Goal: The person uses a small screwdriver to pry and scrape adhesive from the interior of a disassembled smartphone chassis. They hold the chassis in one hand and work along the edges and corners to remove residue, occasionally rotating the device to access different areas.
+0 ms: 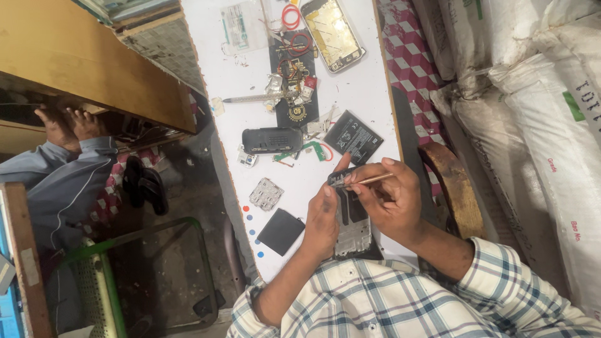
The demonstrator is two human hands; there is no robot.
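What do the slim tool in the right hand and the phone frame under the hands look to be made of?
The slim tool looks like copper-toned metal with a dull sheen, though coated plastic is possible. The phone frame appears to be bare grey metal, matt, with cut-outs and small holes showing.

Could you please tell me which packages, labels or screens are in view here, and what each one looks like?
White woven sacks: stacked at right, bulging, with coloured printing.
Phone battery: on white table, flat black rectangle with pale label.
Round gold emblem: on a black mat, mid-table.
No lit screens.
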